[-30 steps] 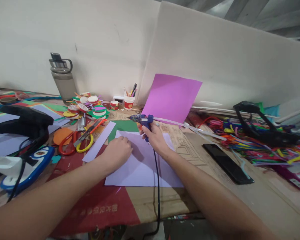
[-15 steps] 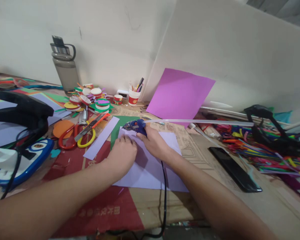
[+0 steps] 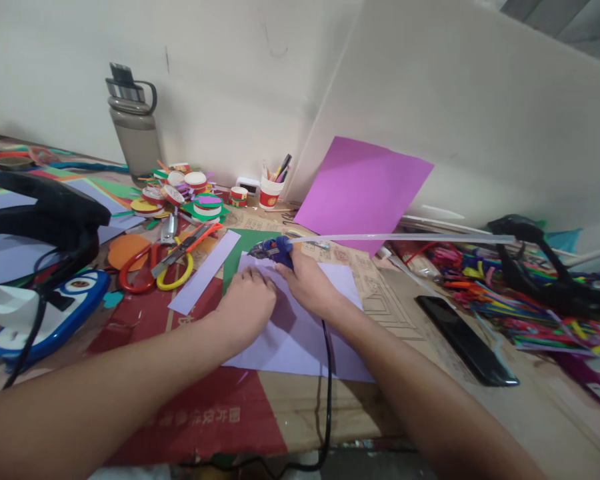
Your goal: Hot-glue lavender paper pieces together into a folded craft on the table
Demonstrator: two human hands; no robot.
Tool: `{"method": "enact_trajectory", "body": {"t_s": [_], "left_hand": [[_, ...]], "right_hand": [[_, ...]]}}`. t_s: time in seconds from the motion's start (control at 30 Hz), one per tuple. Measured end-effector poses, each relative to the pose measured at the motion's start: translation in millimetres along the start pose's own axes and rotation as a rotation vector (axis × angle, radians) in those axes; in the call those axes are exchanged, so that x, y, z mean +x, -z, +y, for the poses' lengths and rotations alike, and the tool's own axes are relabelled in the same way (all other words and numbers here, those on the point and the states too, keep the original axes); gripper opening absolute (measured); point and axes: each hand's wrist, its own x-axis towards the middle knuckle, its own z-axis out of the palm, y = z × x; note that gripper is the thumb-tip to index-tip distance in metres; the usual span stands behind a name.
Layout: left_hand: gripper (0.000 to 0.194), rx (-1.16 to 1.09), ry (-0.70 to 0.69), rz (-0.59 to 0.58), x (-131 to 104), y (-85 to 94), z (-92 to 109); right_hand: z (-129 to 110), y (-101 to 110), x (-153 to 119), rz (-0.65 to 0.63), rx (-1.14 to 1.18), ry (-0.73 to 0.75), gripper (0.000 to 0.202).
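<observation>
My right hand [image 3: 313, 283] is wrapped round a blue hot glue gun [image 3: 279, 251]. Its nozzle points left, over the top left edge of a lavender sheet of paper [image 3: 300, 347]. A long clear glue stick [image 3: 400, 237] sticks out of its back, and a black cord [image 3: 329, 393] hangs below. On the left part of the sheet, my left hand [image 3: 247, 300] is closed with curled fingers, gripping or pressing the paper near its edge; the fingertips are partly hidden. Green paper [image 3: 233, 267] lies under the sheet. A narrow lavender strip [image 3: 205, 272] rests left of my left hand.
Red-handled scissors [image 3: 135, 270] and yellow-handled scissors [image 3: 184, 270] lie left. Behind are small paper drums [image 3: 207, 208], a pen cup [image 3: 270, 193] and a water bottle [image 3: 136, 137]. Magenta paper [image 3: 363, 190] leans on the wall. A phone [image 3: 465, 340] and pipe cleaners [image 3: 500, 293] lie right.
The view has shifted slightly. The glue gun's nozzle and stick appear a little further right; both hands keep nearly the same place on the lavender sheet.
</observation>
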Motion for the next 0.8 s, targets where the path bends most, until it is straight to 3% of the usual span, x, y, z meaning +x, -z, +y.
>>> {"method": "enact_trajectory", "body": {"t_s": [0.4, 0.8], "left_hand": [[0.036, -0.006, -0.019, -0.012, 1, -1.7, 1], [0.030, 0.033, -0.014, 0.058, 0, -6.3, 0]], "right_hand": [[-4, -5, 4, -0.034, 0.000, 0.018, 0.023], [-6, 13, -3, -0.061, -0.146, -0.049, 0.022]]}}
